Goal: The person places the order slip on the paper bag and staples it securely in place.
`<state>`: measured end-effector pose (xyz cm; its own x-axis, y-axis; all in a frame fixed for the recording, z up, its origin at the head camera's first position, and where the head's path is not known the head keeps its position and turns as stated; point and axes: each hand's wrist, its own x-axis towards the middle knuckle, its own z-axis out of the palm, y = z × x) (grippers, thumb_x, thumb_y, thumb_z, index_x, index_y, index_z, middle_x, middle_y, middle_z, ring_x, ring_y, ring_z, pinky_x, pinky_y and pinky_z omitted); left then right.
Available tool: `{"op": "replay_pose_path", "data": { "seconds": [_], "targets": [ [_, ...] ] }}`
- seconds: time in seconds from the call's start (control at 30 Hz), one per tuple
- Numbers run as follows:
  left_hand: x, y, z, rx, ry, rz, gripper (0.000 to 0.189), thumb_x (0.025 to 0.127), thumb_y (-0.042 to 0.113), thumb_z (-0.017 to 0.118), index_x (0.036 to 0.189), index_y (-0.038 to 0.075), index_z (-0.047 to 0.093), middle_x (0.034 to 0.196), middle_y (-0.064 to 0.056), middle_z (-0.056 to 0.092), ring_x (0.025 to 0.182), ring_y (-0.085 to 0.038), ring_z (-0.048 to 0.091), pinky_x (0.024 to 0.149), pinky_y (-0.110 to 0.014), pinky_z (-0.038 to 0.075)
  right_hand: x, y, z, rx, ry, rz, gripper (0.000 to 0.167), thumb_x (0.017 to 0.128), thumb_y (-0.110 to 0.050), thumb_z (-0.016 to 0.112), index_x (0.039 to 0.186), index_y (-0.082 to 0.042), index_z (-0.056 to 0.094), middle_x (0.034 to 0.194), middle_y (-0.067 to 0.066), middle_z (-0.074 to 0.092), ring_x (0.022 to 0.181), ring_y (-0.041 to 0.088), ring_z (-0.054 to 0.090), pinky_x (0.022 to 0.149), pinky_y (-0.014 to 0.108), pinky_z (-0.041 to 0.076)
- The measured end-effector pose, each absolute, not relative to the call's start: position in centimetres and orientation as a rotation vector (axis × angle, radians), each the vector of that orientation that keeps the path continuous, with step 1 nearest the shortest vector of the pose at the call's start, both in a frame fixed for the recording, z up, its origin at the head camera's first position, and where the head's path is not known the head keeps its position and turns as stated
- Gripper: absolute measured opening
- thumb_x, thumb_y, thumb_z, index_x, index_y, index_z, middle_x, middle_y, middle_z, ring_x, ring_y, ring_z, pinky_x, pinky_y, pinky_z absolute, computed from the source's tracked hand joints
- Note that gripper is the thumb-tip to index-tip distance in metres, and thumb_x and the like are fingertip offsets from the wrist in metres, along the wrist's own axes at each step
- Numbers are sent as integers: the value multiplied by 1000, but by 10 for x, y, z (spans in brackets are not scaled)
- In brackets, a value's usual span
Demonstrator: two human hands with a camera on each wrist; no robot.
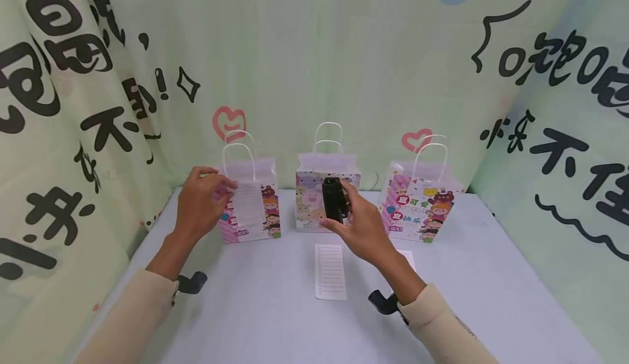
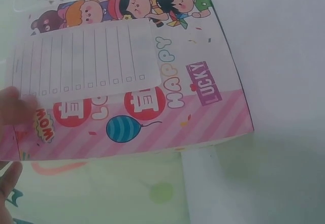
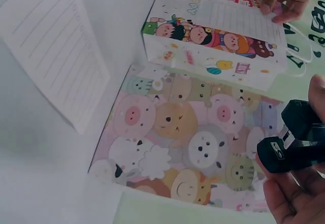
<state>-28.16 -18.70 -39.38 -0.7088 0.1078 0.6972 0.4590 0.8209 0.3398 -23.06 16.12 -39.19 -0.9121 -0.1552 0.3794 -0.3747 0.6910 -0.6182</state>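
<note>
At the left gift bag (image 1: 273, 227), my left hand (image 1: 199, 203) pinches a lined checklist sheet (image 1: 249, 207) at its top, by the bag's upper edge. The sheet lies flat over the printed front, its row of small checkboxes showing in the left wrist view (image 2: 86, 61). My right hand (image 1: 366, 227) holds a small black stapler (image 1: 334, 200) in front of the middle gift bag (image 1: 307, 206), which has animal faces on it. In the right wrist view the stapler (image 3: 274, 155) sits between thumb and fingers, apart from the sheet.
A pink gift bag (image 1: 417, 211) with white handles stands at the right. One lined sheet (image 1: 330, 271) lies on the white table (image 1: 275, 309) before the middle bag; another sheet (image 1: 407, 257) is partly hidden behind my right forearm. A printed curtain (image 1: 383, 69) hangs behind the bags.
</note>
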Motion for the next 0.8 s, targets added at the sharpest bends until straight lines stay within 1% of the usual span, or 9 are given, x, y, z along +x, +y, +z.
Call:
{"op": "replay_pose_path", "data": {
  "seconds": [0.1, 0.23, 0.33, 0.47, 0.57, 0.67, 0.8],
  "targets": [
    [-282, -187, -394, -414, -2302, -658, 18, 86, 2, 86, 102, 1, 80, 99, -19, 80, 121, -37, 61, 83, -59, 62, -227, 173, -398, 391, -2624, 1001, 97, 86, -33, 90, 166, -17, 36, 141, 19, 68, 117, 40, 73, 94, 54, 63],
    [-282, -186, -394, -419, -2300, -661, 18, 86, 2, 86, 102, 1, 80, 100, -20, 80, 121, -38, 61, 84, -59, 62, -222, 186, -405, 343, -2660, 921, 94, 87, -33, 89, 165, -21, 39, 149, 17, 64, 124, 41, 69, 97, 58, 60],
    [-281, -186, -394, -419, -2300, -662, 18, 86, 2, 86, 102, 1, 81, 100, -20, 81, 122, -38, 61, 84, -59, 62, -217, 194, -409, 315, -2677, 882, 92, 87, -33, 90, 164, -20, 41, 153, 17, 61, 129, 42, 66, 101, 61, 57],
    [-281, -186, -394, -419, -2299, -660, 18, 85, 2, 86, 102, 2, 81, 98, -19, 81, 122, -37, 61, 85, -59, 61, -212, 204, -415, 290, -2704, 851, 91, 87, -31, 90, 163, -19, 42, 153, 18, 61, 134, 44, 62, 105, 64, 54],
    [-282, -186, -395, -422, -2298, -652, 18, 85, 2, 86, 102, 2, 81, 97, -19, 81, 122, -37, 61, 86, -58, 61, -208, 210, -422, 270, -2730, 829, 90, 87, -32, 90, 162, -19, 44, 151, 18, 62, 131, 43, 63, 102, 63, 56],
    [-282, -187, -395, -424, -2295, -646, 18, 85, 1, 86, 102, 2, 81, 96, -19, 80, 122, -37, 61, 85, -58, 61, -206, 216, -428, 260, -2754, 800, 88, 87, -33, 90, 161, -19, 46, 148, 17, 64, 124, 40, 65, 97, 59, 58],
    [-282, -188, -395, -424, -2289, -648, 19, 84, 0, 87, 101, 2, 80, 97, -19, 80, 123, -38, 61, 84, -58, 61, -202, 222, -438, 259, -2788, 743, 84, 87, -33, 90, 159, -16, 49, 146, 18, 65, 121, 39, 65, 96, 58, 58]
  ]
}}
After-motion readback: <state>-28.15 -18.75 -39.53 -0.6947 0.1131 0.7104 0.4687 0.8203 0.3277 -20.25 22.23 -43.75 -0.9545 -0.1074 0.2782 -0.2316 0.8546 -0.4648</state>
